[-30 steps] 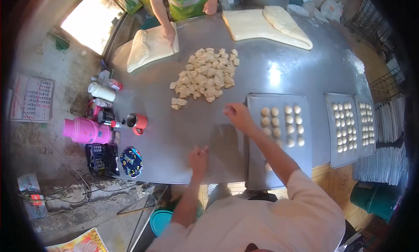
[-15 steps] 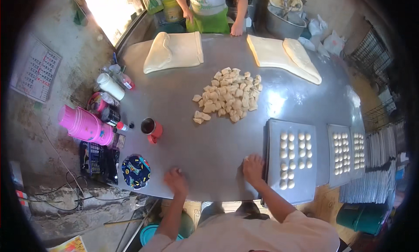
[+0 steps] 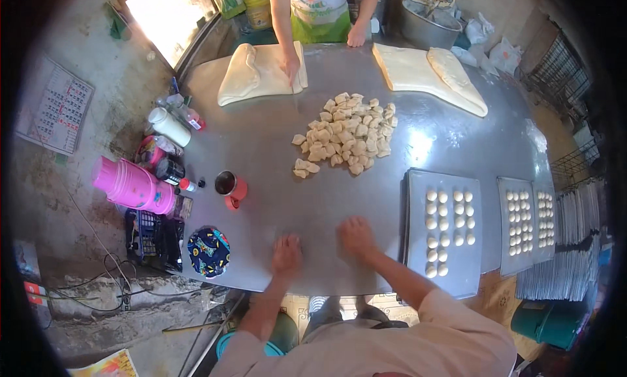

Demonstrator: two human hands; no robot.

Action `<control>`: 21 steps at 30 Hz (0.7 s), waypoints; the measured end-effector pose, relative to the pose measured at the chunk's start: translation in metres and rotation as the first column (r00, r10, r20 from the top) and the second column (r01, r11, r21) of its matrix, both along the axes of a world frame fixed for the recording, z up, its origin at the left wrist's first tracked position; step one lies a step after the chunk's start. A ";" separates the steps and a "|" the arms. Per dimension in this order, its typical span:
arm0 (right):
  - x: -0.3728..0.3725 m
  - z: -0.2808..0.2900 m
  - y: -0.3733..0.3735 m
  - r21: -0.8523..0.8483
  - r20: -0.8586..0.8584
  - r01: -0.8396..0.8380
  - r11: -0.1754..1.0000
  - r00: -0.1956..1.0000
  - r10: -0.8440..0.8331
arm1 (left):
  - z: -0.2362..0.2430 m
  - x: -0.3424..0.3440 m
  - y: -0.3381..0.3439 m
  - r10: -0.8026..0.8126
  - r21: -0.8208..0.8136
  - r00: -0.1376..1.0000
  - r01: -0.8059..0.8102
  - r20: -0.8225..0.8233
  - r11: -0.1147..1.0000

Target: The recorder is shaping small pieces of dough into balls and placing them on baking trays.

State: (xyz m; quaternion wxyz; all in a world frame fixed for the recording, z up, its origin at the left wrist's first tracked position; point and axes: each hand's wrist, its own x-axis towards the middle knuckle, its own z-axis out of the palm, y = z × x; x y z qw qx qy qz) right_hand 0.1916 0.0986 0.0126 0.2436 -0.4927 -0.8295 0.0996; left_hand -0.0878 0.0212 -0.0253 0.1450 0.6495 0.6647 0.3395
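Note:
Palm down on the grey metal tabletop [image 3: 317,262], my left hand [image 3: 286,253] has its fingers extended and slightly bent, with no held object visible. My right hand [image 3: 356,236], blurred, also faces down beside the tray [image 3: 441,287] of small round dough balls [image 3: 431,208]; whatever lies under its curved fingers is hidden. Beyond both hands is a loose pile of cut dough pieces [image 3: 349,132]. A red mug [image 3: 236,194] and a patterned cloth item [image 3: 208,251] lie left of my left hand.
Across the table, another person's hand [image 3: 289,66] touches a folded dough slab [image 3: 241,83]; a second slab [image 3: 418,76] lies rightward. A pink jug [image 3: 134,187] and bottles [image 3: 171,129] line the left edge. More ball-filled trays [image 3: 506,262] sit right, beside stacked trays [image 3: 532,282].
My hands came back from farther apart half a second ago; the right moved left and up, the left rightward. The other person's hand has returned onto the left slab.

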 end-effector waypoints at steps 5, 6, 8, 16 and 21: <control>0.033 -0.004 0.029 -0.082 0.100 -0.300 0.951 0.946 0.307 | 0.013 -0.016 -0.005 0.001 -0.176 0.978 -0.039 -0.209 0.984; 0.044 -0.001 0.025 -0.142 0.154 -0.161 0.977 0.971 0.183 | 0.021 -0.018 -0.013 0.024 -0.250 0.938 -0.117 -0.344 0.961; 0.059 0.008 -0.014 -0.136 0.186 0.008 0.991 0.982 0.017 | 0.034 -0.002 -0.026 0.137 -0.257 0.915 -0.246 -0.380 0.935; -0.002 0.013 -0.008 -0.056 -0.018 -0.415 0.908 0.910 0.415 | 0.022 0.052 0.014 -0.253 -0.111 0.965 0.246 -0.060 0.963; 0.049 0.007 -0.039 -0.136 0.038 -0.186 0.973 0.981 0.192 | 0.040 0.050 -0.023 0.095 -0.204 0.992 -0.109 -0.080 0.973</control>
